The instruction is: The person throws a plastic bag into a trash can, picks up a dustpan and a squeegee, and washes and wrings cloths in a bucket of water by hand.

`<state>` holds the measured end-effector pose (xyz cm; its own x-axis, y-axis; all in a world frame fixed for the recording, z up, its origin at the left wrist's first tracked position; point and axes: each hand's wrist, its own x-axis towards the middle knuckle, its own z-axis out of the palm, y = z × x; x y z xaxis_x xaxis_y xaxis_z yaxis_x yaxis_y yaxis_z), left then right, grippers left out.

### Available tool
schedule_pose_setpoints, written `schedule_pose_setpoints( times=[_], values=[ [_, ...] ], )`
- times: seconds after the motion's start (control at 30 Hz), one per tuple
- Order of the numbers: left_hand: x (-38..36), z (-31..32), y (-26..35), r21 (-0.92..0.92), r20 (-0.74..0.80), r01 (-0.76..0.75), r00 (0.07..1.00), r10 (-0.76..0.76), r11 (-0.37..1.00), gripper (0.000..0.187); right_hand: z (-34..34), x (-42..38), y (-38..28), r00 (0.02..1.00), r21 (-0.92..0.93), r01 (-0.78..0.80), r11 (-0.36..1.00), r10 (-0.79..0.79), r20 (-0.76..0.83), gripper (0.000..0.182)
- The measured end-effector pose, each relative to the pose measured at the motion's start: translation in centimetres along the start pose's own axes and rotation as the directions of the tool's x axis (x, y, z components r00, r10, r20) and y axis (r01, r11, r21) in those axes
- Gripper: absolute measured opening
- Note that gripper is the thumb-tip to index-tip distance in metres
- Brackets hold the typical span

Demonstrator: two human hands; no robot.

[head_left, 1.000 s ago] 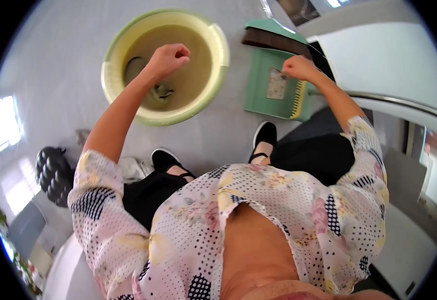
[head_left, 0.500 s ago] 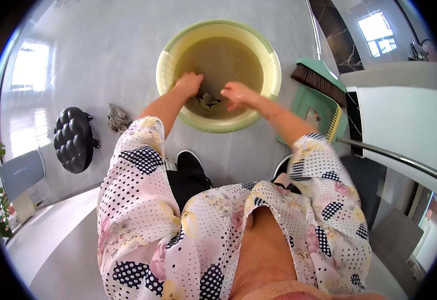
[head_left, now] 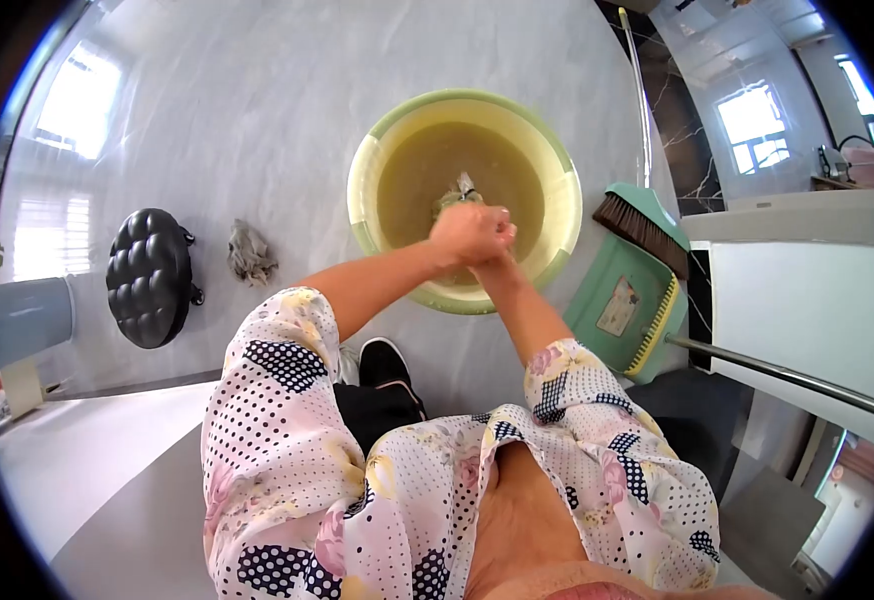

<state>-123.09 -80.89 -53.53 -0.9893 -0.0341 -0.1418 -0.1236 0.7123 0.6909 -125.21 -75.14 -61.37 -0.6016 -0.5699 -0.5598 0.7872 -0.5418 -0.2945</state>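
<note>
A round pale-yellow basin (head_left: pixel 365 190) with a green rim stands on the floor in front of me, holding murky brownish water (head_left: pixel 502 160). Over its near side my hands meet, fingers closed. My left hand (head_left: pixel 459 234) is uppermost, wrapped round a wet, greyish-green cloth (head_left: pixel 465 187) whose bunched end sticks out beyond the fist. Mostly covered by the left one, my right hand (head_left: pixel 494 258) appears closed on the same cloth, though its fingers are largely hidden.
Right of the basin lie a green dustpan (head_left: pixel 597 285) and a brush (head_left: pixel 647 225) with dark bristles. A crumpled grey rag (head_left: pixel 250 252) is on the floor to the left, beside a black tufted stool (head_left: pixel 149 278). A white cabinet (head_left: pixel 802 310) stands at the right.
My hands were apart at the water with the cloth lying between them. Now they have come together, and the cloth is up in their grip. The view has shifted, putting the basin lower and further right.
</note>
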Motion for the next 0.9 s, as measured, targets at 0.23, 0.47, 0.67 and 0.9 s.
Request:
schedule_pose_setpoints(
  times=[0.23, 0.47, 0.67, 0.9],
  values=[
    [0.9, -0.5, -0.6, 0.041, -0.187, -0.066, 0.980, 0.073, 0.997, 0.018, -2.4, -0.4, -1.9, 0.977, -0.003, 0.029, 1.000, -0.028, 0.213, 0.029],
    [2.2, -1.2, -1.2, 0.136, -0.039, -0.320, 0.944, 0.328, 0.938, 0.014, -2.3, -0.3, -1.7, 0.981, 0.158, 0.006, 0.987, -0.037, 0.192, 0.034],
    [6.4, -2.8, -4.6, 0.079, -0.339, 0.008, 0.941, 0.019, 0.997, 0.024, 2.1, -4.1, -4.8, 0.999, -0.108, 0.036, 0.994, -0.038, -0.016, 0.033],
    [6.5, -8.9, -3.7, -0.296, -0.367, 0.053, 0.915, -0.165, 0.954, 0.029, -0.6, -2.6, -9.8, 0.949, -0.896, 0.153, 0.418, -0.314, 0.016, 0.033]
  ],
)
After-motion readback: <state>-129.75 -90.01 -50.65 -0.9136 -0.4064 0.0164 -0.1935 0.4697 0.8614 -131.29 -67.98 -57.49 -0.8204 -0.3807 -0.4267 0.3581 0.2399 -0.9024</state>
